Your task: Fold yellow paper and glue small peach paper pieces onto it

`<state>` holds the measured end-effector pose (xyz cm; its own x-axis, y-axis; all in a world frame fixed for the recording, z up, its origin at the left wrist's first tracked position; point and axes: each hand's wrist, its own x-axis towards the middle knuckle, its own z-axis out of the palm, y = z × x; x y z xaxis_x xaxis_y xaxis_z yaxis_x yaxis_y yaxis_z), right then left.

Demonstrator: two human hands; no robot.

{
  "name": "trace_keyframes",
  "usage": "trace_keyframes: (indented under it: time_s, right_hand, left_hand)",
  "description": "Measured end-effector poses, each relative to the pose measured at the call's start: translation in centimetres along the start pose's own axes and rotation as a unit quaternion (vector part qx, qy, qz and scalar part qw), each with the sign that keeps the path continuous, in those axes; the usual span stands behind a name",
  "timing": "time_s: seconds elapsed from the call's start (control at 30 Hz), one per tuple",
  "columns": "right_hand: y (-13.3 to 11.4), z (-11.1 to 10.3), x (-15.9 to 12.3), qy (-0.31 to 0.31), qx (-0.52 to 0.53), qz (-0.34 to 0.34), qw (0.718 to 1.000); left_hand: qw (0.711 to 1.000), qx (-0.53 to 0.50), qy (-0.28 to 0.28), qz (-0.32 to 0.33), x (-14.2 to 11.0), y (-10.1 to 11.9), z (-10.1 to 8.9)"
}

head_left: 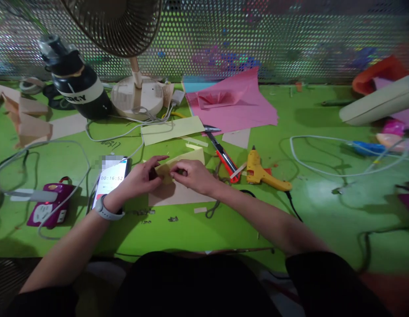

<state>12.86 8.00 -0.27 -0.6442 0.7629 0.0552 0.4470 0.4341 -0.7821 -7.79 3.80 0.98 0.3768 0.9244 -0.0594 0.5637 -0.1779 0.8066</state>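
A folded piece of yellow paper (191, 156) stands tilted between my hands, over a pale sheet (183, 199) on the green table. My left hand (142, 175) holds its left end, with the index finger reaching along the top and the thumb below. Bent fingers of my right hand (193, 175) pinch the paper's lower middle. Fingers partly hide the fold. Behind it lies a flat yellow strip (173, 130). A red cutter knife (227, 160) rests just beyond my right hand, with a yellow glue gun (262, 169) to its right.
A lit phone (108, 176) lies by my left wrist, near a purple power adapter (50, 207). Farther back stand a dark bottle (81, 83) and a fan (136, 94). Pink paper (237, 105) lies at the back. A white cable (323, 173) loops at right, near a paper roll (377, 101).
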Motion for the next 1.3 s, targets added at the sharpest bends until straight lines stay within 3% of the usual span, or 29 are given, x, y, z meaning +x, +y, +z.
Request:
trace_keyframes:
  time_s: [1.3]
  right_hand:
    - [-0.16,0.13,0.03,-0.005,-0.038,-0.009,0.999]
  left_hand:
    - [1.000,0.020,0.019,0.013,0.40,0.31,0.33]
